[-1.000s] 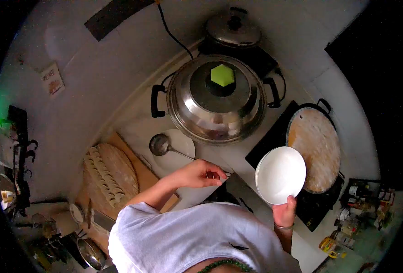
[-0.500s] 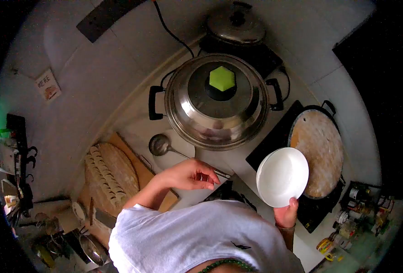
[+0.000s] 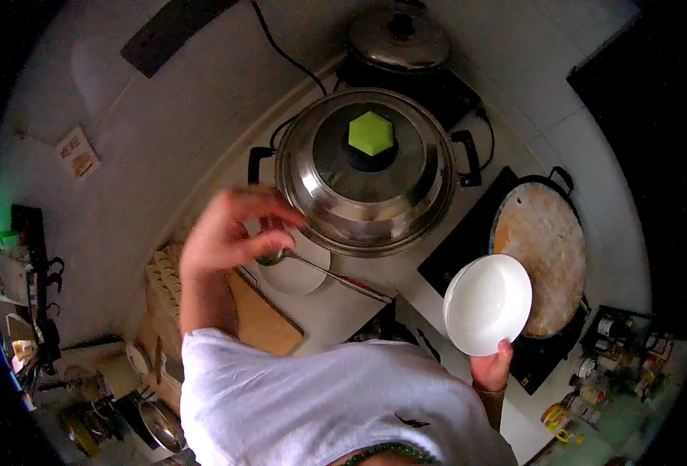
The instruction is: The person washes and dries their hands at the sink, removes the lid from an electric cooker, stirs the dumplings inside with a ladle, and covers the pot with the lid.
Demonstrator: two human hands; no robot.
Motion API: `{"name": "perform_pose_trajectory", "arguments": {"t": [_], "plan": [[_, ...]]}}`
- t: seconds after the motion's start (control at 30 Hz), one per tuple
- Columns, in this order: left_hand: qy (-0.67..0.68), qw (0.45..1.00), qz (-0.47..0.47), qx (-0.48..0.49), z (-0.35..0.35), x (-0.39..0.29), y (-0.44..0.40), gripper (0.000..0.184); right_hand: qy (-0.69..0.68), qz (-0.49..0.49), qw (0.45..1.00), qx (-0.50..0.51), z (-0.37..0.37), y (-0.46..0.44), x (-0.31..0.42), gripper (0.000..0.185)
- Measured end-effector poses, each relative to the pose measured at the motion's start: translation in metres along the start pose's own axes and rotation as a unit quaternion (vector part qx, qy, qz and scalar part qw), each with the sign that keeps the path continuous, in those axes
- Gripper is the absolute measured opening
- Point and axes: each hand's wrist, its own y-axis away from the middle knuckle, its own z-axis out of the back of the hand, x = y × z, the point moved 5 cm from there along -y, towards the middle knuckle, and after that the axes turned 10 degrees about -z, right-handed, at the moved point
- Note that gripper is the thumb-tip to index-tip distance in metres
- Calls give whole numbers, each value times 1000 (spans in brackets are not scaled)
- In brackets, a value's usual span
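My right hand [image 3: 491,370] grips a white bowl [image 3: 489,303] by its lower rim, thumb over the edge, the inside facing up toward me. My left hand [image 3: 242,231] is raised near the left side of a large steel pot [image 3: 359,206], somewhat blurred, with thumb and fingers apart and nothing between them. Under that hand, a ladle [image 3: 351,286] rests across a white plate [image 3: 305,278]; the hand partly hides its bowl end. The pot's domed lid carries a green hexagonal knob [image 3: 371,133].
Right of the bowl is a round pan with a floury surface [image 3: 544,248]. At left, a wooden board [image 3: 264,314] lies beside a row of shaped dough pieces [image 3: 165,283], partly behind my left arm. A lidded pot [image 3: 399,43] stands at the back. Jars [image 3: 592,369] crowd the lower right.
My left hand has moved up and left, from beside the ladle's handle to near the pot's left handle. The bowl in my right hand has shifted slightly right.
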Motion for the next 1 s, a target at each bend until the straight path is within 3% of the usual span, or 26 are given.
{"name": "perform_pose_trajectory", "arguments": {"t": [0.07, 0.13, 0.23, 0.3, 0.53, 0.7, 0.83, 0.93, 1.0], "plan": [[-76, 993, 57, -63, 25, -11, -12, 23, -8, 3, 1000, 2, 4, 1, -3, 75], [-188, 977, 7, -98, 42, -27, -38, 26, -14, 6, 1000, 6, 5, 2, -7, 74], [-291, 953, -66, -42, 52, -46, -71, 30, -18, 22, 1000, 11, 3, 5, -10, 73], [-387, 908, -160, 24, 44, -59, -89, 36, -32, 14, 999, -9, 1, 8, -13, 70], [-381, 888, -217, 139, 10, -56, -130, 43, -24, 22, 999, -9, -3, 17, -17, 69], [-390, 883, -164, 204, -3, -24, -141, 42, -37, 28, 999, -9, -4, 23, -23, 68], [-421, 878, -155, 166, 8, -24, -147, 43, -33, 41, 999, -7, -5, 31, -26, 67], [-395, 881, -143, 219, -6, -5, -150, 46, -34, 37, 998, -22, -3, 32, -27, 67], [-383, 868, -90, 304, -19, 9, -149, 53, -30, 39, 999, -23, -2, 34, -27, 67]]}}
